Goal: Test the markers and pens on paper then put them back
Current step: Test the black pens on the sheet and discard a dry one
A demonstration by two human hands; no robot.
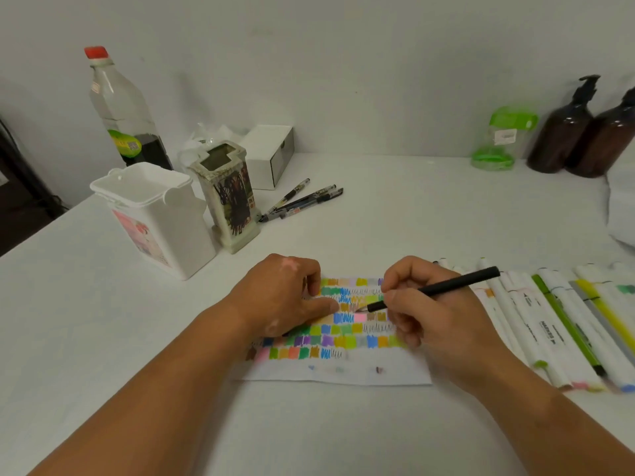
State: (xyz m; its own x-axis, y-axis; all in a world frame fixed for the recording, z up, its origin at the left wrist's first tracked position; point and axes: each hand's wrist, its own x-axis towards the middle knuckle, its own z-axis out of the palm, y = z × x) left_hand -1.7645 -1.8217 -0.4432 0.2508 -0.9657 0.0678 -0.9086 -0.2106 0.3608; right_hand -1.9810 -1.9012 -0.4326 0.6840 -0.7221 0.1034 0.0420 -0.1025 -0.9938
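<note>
A white sheet of paper (360, 371) lies in front of me, covered with rows of coloured swatches and black squiggles. My right hand (422, 314) grips a black pen (443, 286), its tip touching the paper near a brown swatch in the middle rows. My left hand (285, 297) rests on the paper's left part, fingers curled and thumb stretched toward the pen tip, pressing the sheet down. Several white markers (549, 321) lie side by side right of the paper. Three dark pens (302, 201) lie further back by a ceramic holder (226, 197).
A white lidded plastic tub (154, 214) stands left of the ceramic holder. Behind them are a clear bottle with a red cap (120, 108) and a white box (271, 152). At the back right stand a green-lidded jar (501, 139) and two brown pump bottles (563, 132).
</note>
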